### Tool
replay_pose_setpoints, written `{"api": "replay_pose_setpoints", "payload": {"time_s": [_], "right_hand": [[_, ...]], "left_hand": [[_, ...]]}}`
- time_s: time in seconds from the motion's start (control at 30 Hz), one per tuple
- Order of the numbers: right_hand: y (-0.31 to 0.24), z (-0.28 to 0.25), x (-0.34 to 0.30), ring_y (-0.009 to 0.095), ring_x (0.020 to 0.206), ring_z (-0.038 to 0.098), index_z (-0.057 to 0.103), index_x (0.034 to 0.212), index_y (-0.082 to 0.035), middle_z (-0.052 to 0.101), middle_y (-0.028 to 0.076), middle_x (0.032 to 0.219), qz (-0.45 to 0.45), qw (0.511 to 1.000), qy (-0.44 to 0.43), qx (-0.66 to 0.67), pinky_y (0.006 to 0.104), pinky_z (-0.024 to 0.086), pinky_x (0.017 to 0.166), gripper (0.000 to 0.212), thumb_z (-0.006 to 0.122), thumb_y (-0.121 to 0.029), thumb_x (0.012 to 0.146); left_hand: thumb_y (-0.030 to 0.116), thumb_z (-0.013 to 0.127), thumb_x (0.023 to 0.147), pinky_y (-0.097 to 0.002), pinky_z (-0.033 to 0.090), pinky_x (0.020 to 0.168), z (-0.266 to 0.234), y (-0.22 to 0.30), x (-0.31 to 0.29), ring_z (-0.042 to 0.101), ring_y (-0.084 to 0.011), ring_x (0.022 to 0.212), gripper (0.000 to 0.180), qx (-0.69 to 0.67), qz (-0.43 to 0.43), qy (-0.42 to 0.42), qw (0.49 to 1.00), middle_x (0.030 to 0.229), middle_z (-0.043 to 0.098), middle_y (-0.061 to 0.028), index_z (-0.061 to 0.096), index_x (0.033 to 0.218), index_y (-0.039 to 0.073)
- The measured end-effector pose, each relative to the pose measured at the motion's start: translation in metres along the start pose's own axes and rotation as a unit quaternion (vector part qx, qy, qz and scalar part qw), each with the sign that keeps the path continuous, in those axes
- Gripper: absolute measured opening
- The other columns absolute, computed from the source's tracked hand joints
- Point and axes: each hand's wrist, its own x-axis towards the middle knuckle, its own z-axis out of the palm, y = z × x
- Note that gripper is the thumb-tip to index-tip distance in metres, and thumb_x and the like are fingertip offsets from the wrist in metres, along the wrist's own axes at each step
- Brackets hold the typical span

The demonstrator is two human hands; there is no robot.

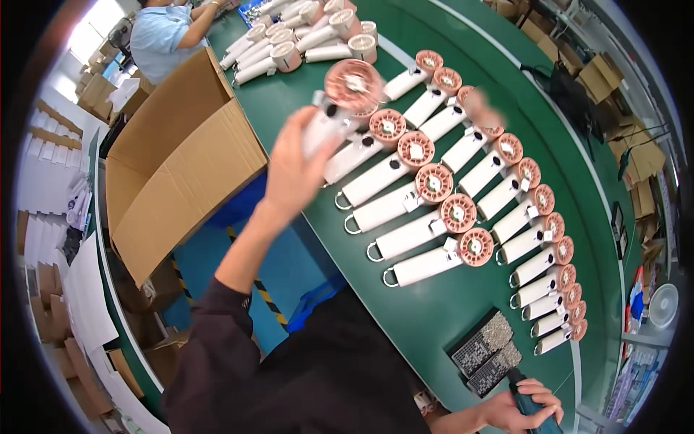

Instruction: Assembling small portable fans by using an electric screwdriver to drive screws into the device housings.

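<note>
My left hand [296, 170] is closed around the white handle of a handheld fan [353, 85] with a round pink head. It is lifted above the near end of a row of similar fans [423, 264], and slightly blurred. At the lower right, my right hand [517, 411] grips a dark screwdriver [528, 398], apparently a powered one. Its front end is at a black two-part tray [481, 354] holding many small metal screws. The fans lying on the green table [361, 289] show pink slotted heads, and several have wrist loops at the handle ends.
A second row of fans [531, 264] curves along the table's right side. More fans [289, 54] are heaped at the far end. An open cardboard box [188, 188] stands left of the table. Beyond it is a person in a light blue shirt [163, 43].
</note>
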Motion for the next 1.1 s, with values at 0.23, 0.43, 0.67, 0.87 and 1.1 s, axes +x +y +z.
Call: {"api": "replay_pose_setpoints", "payload": {"time_s": [0.23, 0.43, 0.67, 0.87, 1.1], "right_hand": [[0.003, 0.011, -0.006, 0.019, 0.037, 0.042, 0.041, 0.094, -0.002, 0.043, 0.008, 0.058, -0.016, 1.000, -0.018, 0.014, 0.0320, 0.040, 0.033, 0.018, 0.053, -0.012, 0.086], [0.007, 0.012, -0.007, 0.020, 0.038, 0.043, 0.042, 0.100, 0.000, 0.043, 0.009, 0.058, -0.009, 1.000, -0.008, 0.007, 0.0330, 0.042, 0.034, 0.022, 0.055, -0.008, 0.084], [0.007, 0.017, -0.011, 0.018, 0.042, 0.042, 0.042, 0.107, -0.002, 0.043, 0.008, 0.059, 0.027, 0.999, -0.016, 0.006, 0.0331, 0.044, 0.038, 0.027, 0.054, -0.005, 0.083], [0.009, 0.018, -0.012, 0.020, 0.041, 0.045, 0.042, 0.109, -0.002, 0.043, 0.008, 0.059, 0.060, 0.998, 0.010, -0.006, 0.0342, 0.044, 0.039, 0.028, 0.055, -0.007, 0.084], [0.016, 0.017, -0.011, 0.021, 0.040, 0.045, 0.043, 0.105, -0.003, 0.044, 0.008, 0.060, 0.067, 0.998, -0.008, 0.000, 0.0340, 0.043, 0.039, 0.025, 0.056, -0.010, 0.085]], "left_hand": [[0.022, 0.067, 0.082, -0.0411, 0.047, 0.083, 0.026, -0.101, 0.059, 0.061, -0.0359, 0.097, 0.044, -0.017, -0.119, -0.094, 0.988, 0.104, 0.061, -0.0227, 0.049, 0.115, 0.001], [0.022, 0.067, 0.082, -0.0362, 0.047, 0.085, 0.081, -0.101, 0.113, 0.061, -0.0303, 0.097, 0.048, -0.084, -0.077, -0.176, 0.978, 0.107, 0.061, -0.0217, 0.046, 0.120, 0.001], [0.023, 0.068, 0.079, -0.0387, 0.045, 0.091, 0.163, -0.117, 0.156, 0.058, -0.0350, 0.105, 0.053, -0.071, -0.063, -0.206, 0.974, 0.112, 0.059, -0.0250, 0.047, 0.121, -0.002], [0.021, 0.061, 0.085, -0.0387, 0.045, 0.090, 0.174, -0.123, 0.157, 0.059, -0.0342, 0.103, 0.039, -0.111, 0.004, -0.177, 0.978, 0.111, 0.060, -0.0220, 0.054, 0.116, -0.002], [0.010, 0.059, 0.077, -0.0432, 0.044, 0.092, 0.123, -0.172, 0.157, 0.052, -0.0333, 0.110, 0.043, 0.215, 0.021, -0.039, 0.976, 0.114, 0.054, -0.0168, 0.050, 0.119, 0.002]]}}
